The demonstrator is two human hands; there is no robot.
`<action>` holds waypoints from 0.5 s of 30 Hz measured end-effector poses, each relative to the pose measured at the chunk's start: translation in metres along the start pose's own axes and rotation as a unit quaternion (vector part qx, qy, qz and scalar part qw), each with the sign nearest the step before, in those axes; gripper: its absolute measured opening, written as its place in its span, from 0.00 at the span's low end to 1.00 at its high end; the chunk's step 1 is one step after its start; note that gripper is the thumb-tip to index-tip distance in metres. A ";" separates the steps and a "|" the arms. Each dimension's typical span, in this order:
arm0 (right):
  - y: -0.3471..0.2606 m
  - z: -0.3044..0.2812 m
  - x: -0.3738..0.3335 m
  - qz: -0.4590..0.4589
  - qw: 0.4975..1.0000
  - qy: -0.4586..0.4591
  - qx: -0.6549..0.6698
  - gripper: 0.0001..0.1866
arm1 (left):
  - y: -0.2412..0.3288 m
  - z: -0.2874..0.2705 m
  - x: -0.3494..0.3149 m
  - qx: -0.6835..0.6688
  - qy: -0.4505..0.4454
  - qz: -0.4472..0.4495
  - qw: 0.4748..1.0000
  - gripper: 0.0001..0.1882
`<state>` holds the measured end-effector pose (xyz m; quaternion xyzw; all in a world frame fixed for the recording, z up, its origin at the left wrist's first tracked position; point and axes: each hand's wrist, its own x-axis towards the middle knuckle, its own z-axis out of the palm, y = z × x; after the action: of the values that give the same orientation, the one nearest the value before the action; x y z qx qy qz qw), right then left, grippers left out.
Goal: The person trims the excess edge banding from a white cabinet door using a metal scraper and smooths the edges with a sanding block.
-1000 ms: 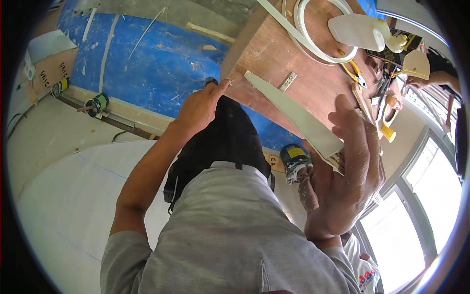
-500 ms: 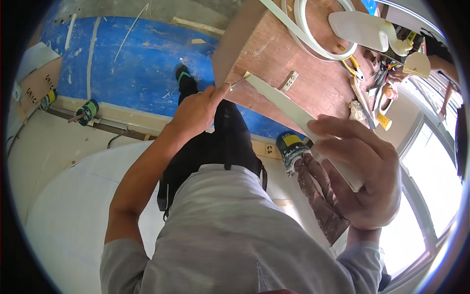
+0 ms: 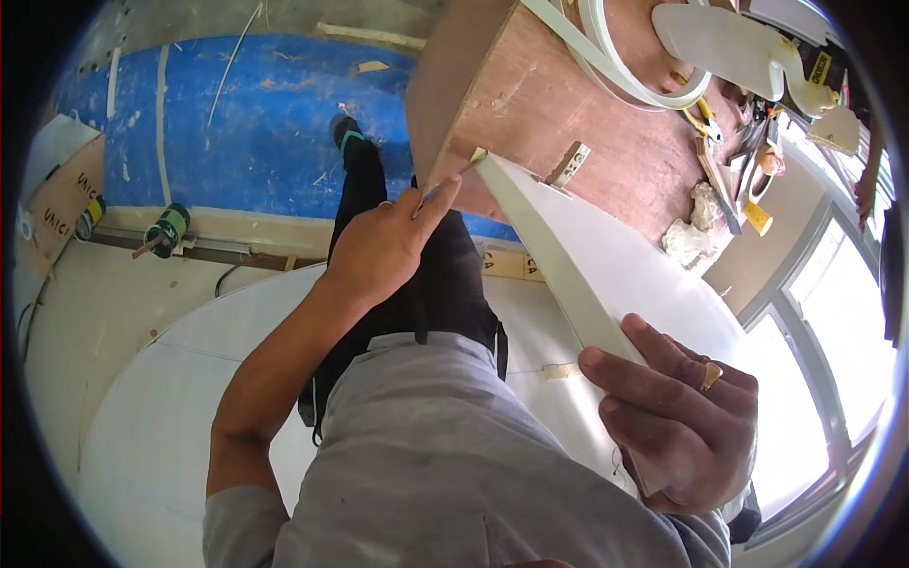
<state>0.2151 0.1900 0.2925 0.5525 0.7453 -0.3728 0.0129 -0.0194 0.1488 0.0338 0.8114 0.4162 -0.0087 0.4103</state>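
Observation:
My right hand (image 3: 686,417) grips the near end of a long white board (image 3: 615,260), thumb and fingers closed around its cream-coloured edge. The board's far corner reaches the edge of a reddish-brown plywood box (image 3: 511,109), and its broad white face tilts up to the right. My left hand (image 3: 379,251) is closed near that far corner, index finger stretched along something slim and greyish; most of it is hidden in the fingers. On the plywood, just beyond the board, lies a small pale block with holes (image 3: 569,165).
A coil of white strip (image 3: 598,57), yellow-handled pliers (image 3: 701,123) and crumpled white paper (image 3: 696,232) lie on the box. Blue sheeting (image 3: 265,123) covers the floor at far left, with a green tin (image 3: 169,230) beside it. Another person's arm (image 3: 867,185) shows at far right.
My right hand has come down and nearer, swinging the board so its white face shows and hides the bucket at right. The left hand has shifted slightly back from the board's corner.

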 end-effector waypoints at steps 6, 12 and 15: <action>0.005 -0.006 0.005 0.030 0.999 0.012 0.032 0.12 | -0.003 -0.001 0.002 0.004 -0.020 0.006 1.000 0.40; 0.012 -0.016 0.011 0.003 0.999 -0.035 0.016 0.12 | -0.012 0.006 0.000 -0.014 0.019 0.024 0.999 0.38; 0.013 -0.014 0.009 -0.020 0.998 -0.053 -0.010 0.11 | -0.009 0.009 -0.002 -0.020 0.013 0.016 1.000 0.39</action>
<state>0.2280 0.2066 0.2911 0.5166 0.7582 -0.3946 0.0503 -0.0237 0.1439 0.0226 0.8096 0.4084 0.0171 0.4214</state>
